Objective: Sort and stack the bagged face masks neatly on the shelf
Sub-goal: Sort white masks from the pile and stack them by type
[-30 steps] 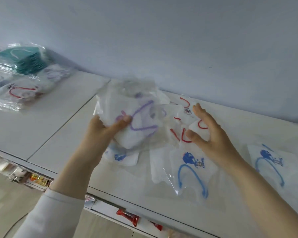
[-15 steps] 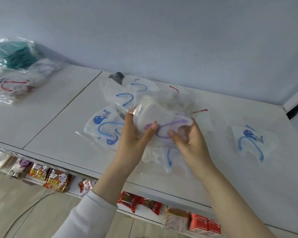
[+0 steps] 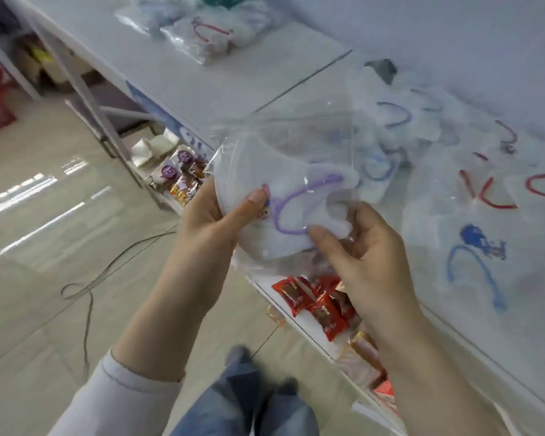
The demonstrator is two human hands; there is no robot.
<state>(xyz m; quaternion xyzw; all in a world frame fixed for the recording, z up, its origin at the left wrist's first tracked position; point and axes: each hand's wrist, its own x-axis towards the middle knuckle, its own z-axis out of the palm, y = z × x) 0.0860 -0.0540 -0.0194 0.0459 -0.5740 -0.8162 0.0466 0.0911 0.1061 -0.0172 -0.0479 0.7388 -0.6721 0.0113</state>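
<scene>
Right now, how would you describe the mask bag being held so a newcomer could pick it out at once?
Find the long white shelf; off its front edge, the left hand and right hand hold one bagged mask in the air. Its ear loop is purple, whereas the bags lying on the shelf beside it are blue-looped bags or red-looped bags.

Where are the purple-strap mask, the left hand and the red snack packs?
purple-strap mask (image 3: 265, 174): head view, white front.
left hand (image 3: 213, 223): head view, thumb base.
red snack packs (image 3: 323, 311): head view, middle wrapper.
</scene>
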